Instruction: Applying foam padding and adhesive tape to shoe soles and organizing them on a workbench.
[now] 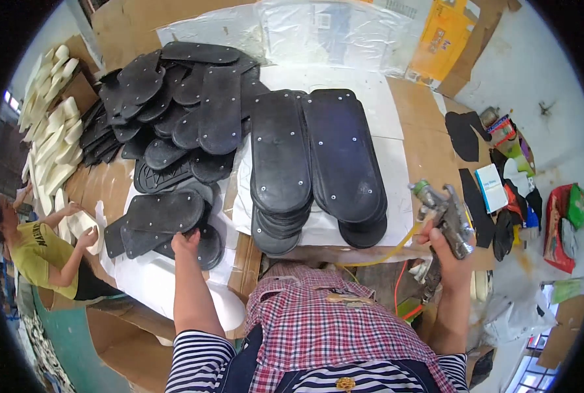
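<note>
My left hand [186, 243] is closed on the near edge of a black studded board [165, 211], oblong with rounded ends. Its fingers are partly hidden beneath the board, which lies over a small loose group of similar boards. Held up at the right, a metal spray gun [457, 229] is gripped in my right hand [444, 247]. Between my hands two neat stacks of the same boards, a left stack [279, 147] and a right stack [344, 154], lie side by side on white sheeting, their small metal studs facing up.
A large jumbled heap of black boards [220, 108] fills the back left. Cream-coloured foam-like pieces [56, 137] are piled beyond it, where a person in a yellow shirt [39, 259] handles one. A yellow hose [390, 252] hangs at the front edge. Scraps and packets [491, 190] lie right.
</note>
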The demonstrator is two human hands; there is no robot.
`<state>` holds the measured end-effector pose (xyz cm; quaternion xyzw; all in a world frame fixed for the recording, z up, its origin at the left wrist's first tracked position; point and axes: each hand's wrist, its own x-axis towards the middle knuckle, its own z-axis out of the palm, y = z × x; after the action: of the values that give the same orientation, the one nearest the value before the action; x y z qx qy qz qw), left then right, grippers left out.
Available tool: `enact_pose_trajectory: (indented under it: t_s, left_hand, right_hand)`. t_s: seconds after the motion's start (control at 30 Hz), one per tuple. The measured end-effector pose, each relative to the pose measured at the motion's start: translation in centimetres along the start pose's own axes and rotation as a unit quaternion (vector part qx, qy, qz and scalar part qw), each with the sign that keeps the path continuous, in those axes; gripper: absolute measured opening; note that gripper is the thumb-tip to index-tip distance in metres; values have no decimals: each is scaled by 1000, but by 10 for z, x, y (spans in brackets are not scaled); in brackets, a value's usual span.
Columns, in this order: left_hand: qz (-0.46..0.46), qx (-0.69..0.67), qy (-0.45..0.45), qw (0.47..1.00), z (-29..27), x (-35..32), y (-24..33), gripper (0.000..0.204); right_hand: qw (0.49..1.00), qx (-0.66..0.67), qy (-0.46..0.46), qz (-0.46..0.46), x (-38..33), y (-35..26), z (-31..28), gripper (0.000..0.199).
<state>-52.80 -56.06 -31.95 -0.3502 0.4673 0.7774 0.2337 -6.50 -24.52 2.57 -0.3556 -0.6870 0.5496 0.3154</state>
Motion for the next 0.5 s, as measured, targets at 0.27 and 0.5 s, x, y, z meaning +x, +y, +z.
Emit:
enact_pose_trajectory:
  t_s: [0.27, 0.5]
  left_hand:
    - [34, 110, 137, 984, 14, -12, -20, 32]
    - [171, 208, 112, 956, 26, -27, -48, 40]
  right_hand:
    - [999, 20, 19, 21, -22, -19, 0, 41]
    - [994, -24, 83, 72, -46, -18, -27, 50]
